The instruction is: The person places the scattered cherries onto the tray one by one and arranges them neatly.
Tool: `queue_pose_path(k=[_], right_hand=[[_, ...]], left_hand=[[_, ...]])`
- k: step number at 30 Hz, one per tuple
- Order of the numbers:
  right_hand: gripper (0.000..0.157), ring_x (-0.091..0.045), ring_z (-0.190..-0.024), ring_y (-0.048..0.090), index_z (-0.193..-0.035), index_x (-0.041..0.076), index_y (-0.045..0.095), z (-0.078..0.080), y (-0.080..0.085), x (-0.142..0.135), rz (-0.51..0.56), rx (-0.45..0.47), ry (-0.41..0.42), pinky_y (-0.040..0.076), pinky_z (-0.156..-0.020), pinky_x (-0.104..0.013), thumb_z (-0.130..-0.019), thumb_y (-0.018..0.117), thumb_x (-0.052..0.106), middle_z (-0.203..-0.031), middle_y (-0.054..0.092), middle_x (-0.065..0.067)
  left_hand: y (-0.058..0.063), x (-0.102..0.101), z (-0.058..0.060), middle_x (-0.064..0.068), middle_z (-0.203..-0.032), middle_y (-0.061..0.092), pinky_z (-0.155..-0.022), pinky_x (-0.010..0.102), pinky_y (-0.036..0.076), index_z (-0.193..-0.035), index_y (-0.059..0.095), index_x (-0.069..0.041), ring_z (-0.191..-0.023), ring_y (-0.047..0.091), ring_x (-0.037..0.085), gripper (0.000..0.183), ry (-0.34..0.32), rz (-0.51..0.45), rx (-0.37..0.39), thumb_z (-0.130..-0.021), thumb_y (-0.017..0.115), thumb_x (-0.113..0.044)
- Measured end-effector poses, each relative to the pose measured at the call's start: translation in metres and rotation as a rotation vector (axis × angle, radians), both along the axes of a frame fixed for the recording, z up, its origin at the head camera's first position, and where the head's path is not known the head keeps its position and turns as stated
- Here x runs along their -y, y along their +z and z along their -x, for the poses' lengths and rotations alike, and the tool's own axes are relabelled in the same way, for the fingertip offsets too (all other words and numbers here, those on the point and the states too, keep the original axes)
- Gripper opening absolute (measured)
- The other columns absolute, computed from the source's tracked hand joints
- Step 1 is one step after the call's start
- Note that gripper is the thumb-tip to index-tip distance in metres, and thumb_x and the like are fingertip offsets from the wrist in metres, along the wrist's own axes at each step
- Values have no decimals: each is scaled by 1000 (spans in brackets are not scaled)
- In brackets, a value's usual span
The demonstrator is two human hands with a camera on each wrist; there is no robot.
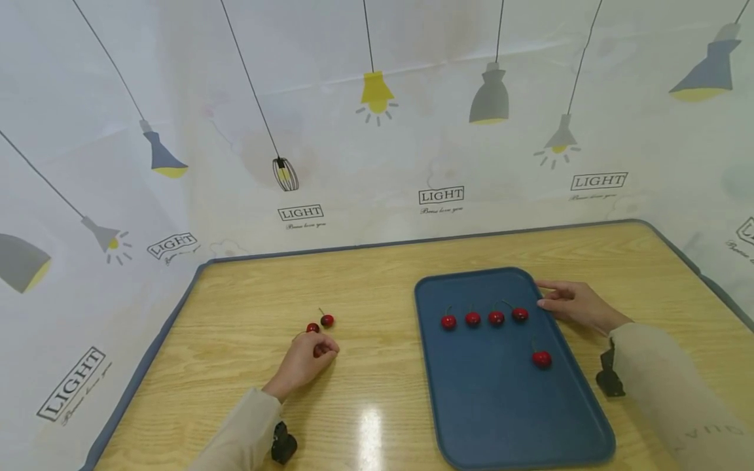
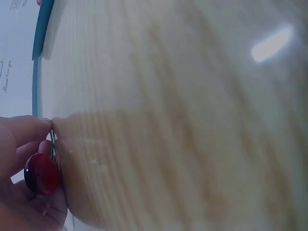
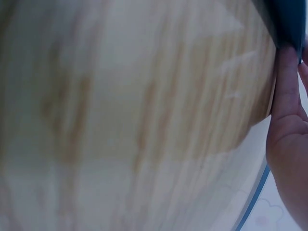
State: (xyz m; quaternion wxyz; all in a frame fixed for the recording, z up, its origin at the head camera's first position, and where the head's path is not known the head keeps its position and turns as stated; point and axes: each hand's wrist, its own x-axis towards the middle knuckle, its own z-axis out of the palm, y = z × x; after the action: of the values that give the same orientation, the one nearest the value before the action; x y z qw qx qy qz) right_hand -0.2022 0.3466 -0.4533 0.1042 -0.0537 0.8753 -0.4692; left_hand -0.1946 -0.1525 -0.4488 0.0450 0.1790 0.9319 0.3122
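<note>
My left hand (image 1: 303, 360) is low over the wooden table, its thumb and fingertips pinching a red cherry (image 2: 44, 174) by its thin green stem. Just beyond that hand lie two dark red cherries, one (image 1: 313, 327) partly hidden by the fingers and one (image 1: 327, 320) with its stem upright. My right hand (image 1: 574, 304) holds the right rim of a blue tray (image 1: 489, 412) near its far corner. Several cherries stand in a row across the tray's far part, the leftmost cherry (image 1: 448, 322) included. Another cherry (image 1: 541, 358) sits nearer, on the right.
The pale wooden table (image 1: 371, 294) has a grey-blue edge strip (image 1: 359, 246) along its far side. Behind rises a white wall covering (image 1: 377, 157) printed with lamps and lettering. Bare wood separates the left hand from the tray.
</note>
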Motion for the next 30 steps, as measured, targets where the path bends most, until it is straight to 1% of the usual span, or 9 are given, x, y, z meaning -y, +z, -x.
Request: queue_pose_path(k=[3,8,11,15,18,21,25,27,30], right_hand=[[62,-12,-87,51,-135,-1,33,0,1,0,6,4,1,47,-72,-24,-87,57,29,-106,52,-19],[62,-13,-88,51,-135,-2,32,-1,1,1,5,8,3,47,-73,-24,-87,57,30,-106,52,-20],[62,-13,-87,52,-135,-2,32,-1,1,1,4,4,4,47,-72,-24,-87,57,30,-105,52,-19],[62,-11,-86,52,-135,-3,32,-1,0,1,16,1,7,48,-72,-24,-87,56,28,-104,52,-19],[62,-10,-87,52,-135,-3,31,-1,0,0,18,0,8,48,-73,-24,-87,56,28,-106,52,-20],[62,-13,-90,51,-135,-2,32,-1,0,0,0,1,7,47,-73,-25,-87,56,29,-108,52,-20],[62,-16,-91,51,-135,-1,32,-1,1,0,-7,4,6,47,-73,-25,-87,56,31,-109,51,-21],[62,-14,-91,51,-135,-1,32,-1,1,0,1,6,5,47,-73,-24,-87,56,30,-109,51,-21],[62,-12,-90,52,-135,-1,32,0,0,0,9,5,5,47,-73,-24,-87,56,30,-110,51,-21]], left_hand=[[1,0,-1,-5,-72,56,-60,24,38,-79,64,-7,-64,44,9,5,-8,14,5,-82,62,-8],[1,1,-1,-4,-74,55,-61,24,38,-79,62,-6,-67,45,10,6,-18,1,28,-84,61,-10],[3,1,-2,-4,-76,54,-63,26,37,-80,61,-6,-69,44,11,7,-6,-22,60,-85,59,-10],[6,1,-6,-2,-80,54,-66,29,38,-82,61,-6,-72,44,13,5,30,-53,94,-86,58,-8],[7,1,-7,-1,-82,54,-67,29,39,-82,61,-6,-73,45,12,4,47,-61,94,-85,58,-6],[6,1,-8,-1,-81,54,-65,27,39,-82,61,-6,-71,46,11,4,48,-68,95,-85,58,-5],[7,4,-7,-1,-81,56,-64,25,42,-85,63,-6,-72,50,11,3,-7,-89,124,-83,60,-6],[7,7,-6,0,-84,58,-68,27,45,-89,64,-5,-77,54,13,8,-58,-93,148,-83,62,-10],[9,13,-8,2,-93,59,-77,33,45,-98,62,-4,-87,55,18,21,-132,-98,193,-83,63,-19]])
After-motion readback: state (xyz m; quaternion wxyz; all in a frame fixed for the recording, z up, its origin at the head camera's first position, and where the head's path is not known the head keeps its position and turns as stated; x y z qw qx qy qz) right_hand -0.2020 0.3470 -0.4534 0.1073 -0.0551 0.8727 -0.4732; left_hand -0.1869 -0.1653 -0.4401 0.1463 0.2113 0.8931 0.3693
